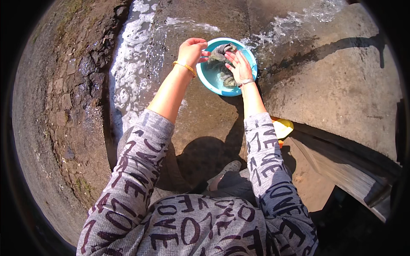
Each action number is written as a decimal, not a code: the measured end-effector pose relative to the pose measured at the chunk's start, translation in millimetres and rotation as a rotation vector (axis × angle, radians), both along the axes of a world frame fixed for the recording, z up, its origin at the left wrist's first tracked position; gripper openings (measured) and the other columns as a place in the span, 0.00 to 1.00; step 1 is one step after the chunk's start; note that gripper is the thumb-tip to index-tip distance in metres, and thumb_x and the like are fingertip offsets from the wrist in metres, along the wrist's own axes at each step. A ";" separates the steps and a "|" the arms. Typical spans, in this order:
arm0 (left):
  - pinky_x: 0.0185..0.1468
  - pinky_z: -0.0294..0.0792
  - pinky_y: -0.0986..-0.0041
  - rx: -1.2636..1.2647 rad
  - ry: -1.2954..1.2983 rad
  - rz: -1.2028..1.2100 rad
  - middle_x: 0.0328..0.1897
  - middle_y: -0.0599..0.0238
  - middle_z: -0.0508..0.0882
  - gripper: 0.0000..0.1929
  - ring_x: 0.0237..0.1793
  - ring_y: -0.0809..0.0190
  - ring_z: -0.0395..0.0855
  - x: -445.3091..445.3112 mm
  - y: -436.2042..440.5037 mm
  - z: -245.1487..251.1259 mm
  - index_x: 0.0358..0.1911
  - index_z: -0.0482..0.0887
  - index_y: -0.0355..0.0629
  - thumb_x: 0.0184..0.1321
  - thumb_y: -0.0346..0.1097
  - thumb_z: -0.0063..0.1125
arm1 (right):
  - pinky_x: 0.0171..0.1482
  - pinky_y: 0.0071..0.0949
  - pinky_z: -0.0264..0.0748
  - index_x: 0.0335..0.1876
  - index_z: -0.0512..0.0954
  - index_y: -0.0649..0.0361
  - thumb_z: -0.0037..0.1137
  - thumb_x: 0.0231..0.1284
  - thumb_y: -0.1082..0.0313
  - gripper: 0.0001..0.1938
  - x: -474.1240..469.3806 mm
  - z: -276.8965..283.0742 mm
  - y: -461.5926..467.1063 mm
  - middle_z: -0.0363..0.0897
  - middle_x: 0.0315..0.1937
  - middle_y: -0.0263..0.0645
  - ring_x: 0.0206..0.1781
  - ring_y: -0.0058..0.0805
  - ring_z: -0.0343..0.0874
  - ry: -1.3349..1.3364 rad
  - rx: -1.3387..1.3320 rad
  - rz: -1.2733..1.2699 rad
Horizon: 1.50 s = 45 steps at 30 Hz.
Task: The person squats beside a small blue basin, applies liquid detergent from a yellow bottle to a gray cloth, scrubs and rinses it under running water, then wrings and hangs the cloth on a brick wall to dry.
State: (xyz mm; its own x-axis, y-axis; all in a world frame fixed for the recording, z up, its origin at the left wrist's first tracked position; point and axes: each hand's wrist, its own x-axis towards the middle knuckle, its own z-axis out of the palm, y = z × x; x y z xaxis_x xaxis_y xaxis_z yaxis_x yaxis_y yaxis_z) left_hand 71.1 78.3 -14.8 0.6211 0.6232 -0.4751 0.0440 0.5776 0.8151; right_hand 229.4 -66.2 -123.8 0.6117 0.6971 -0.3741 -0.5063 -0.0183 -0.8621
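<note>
A light blue plastic basin (211,87) stands on wet concrete in front of me. Dark grey, wet cloth (221,59) lies bunched in the water inside it. My left hand (191,52) is over the basin's left rim, its fingers bent and apart, with nothing visible in them. Above the cloth at the basin's right side is my right hand (240,66), palm turned inward and fingers spread. It holds nothing; whether it touches the cloth I cannot tell.
Water (288,24) splashes across the concrete at the upper right, reaching the basin's rim. Foamy water (131,64) runs along a channel at left, beside a rough earthen bank (77,96). A yellow plastic object (282,128) and a wooden plank (336,169) are at lower right.
</note>
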 end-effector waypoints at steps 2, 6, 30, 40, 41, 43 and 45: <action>0.35 0.74 0.71 0.003 0.019 -0.027 0.35 0.63 0.80 0.10 0.30 0.64 0.81 0.1 -1.8 -0.8 0.42 0.75 0.39 0.56 0.29 0.53 | 0.50 0.29 0.66 0.61 0.66 0.53 0.52 0.61 0.57 0.23 4.2 -5.4 -0.1 0.74 0.52 0.38 0.51 0.26 0.73 -0.276 -0.346 0.269; 0.36 0.74 0.71 0.016 0.011 -0.070 0.35 0.64 0.80 0.10 0.30 0.64 0.81 -4.2 -2.6 1.1 0.42 0.76 0.39 0.56 0.30 0.52 | 0.50 0.29 0.69 0.43 0.78 0.55 0.58 0.52 0.63 0.12 -6.6 -40.3 0.1 0.78 0.43 0.43 0.44 0.34 0.76 -0.606 -0.931 0.155; 0.41 0.72 0.70 0.059 0.058 -0.086 0.38 0.63 0.82 0.09 0.33 0.66 0.81 -12.4 -2.8 5.7 0.41 0.77 0.41 0.58 0.32 0.51 | 0.62 0.36 0.60 0.58 0.67 0.64 0.51 0.55 0.54 0.28 26.5 9.3 -65.9 0.68 0.57 0.51 0.61 0.45 0.66 -1.257 -0.856 0.207; 0.41 0.74 0.69 0.048 0.000 -0.101 0.40 0.60 0.82 0.09 0.35 0.63 0.82 -8.4 -0.9 8.0 0.41 0.77 0.39 0.58 0.31 0.51 | 0.71 0.39 0.39 0.67 0.52 0.63 0.51 0.56 0.62 0.34 -207.1 -11.0 -51.6 0.45 0.69 0.48 0.73 0.40 0.41 -1.326 -0.404 0.914; 0.41 0.74 0.69 0.055 -0.002 -0.092 0.40 0.60 0.82 0.09 0.35 0.63 0.82 -9.4 -0.8 9.0 0.41 0.77 0.39 0.58 0.31 0.51 | 0.71 0.39 0.39 0.66 0.54 0.62 0.51 0.55 0.63 0.33 -203.1 -10.4 -43.5 0.45 0.69 0.46 0.73 0.39 0.41 -1.364 -0.409 0.873; 0.41 0.74 0.69 0.044 -0.022 -0.085 0.40 0.59 0.82 0.09 0.35 0.62 0.82 -12.6 0.0 11.0 0.41 0.77 0.39 0.58 0.31 0.51 | 0.71 0.40 0.40 0.66 0.54 0.64 0.43 0.57 0.67 0.30 -176.4 -11.8 -38.1 0.45 0.69 0.47 0.73 0.39 0.41 -1.577 -0.520 0.472; 0.41 0.74 0.69 0.065 -0.017 -0.092 0.41 0.59 0.82 0.09 0.35 0.63 0.82 -16.9 1.5 12.7 0.41 0.77 0.39 0.58 0.32 0.51 | 0.70 0.40 0.41 0.66 0.54 0.66 0.40 0.57 0.69 0.28 -158.1 -17.5 -45.7 0.45 0.70 0.46 0.73 0.38 0.41 -1.662 -0.703 0.447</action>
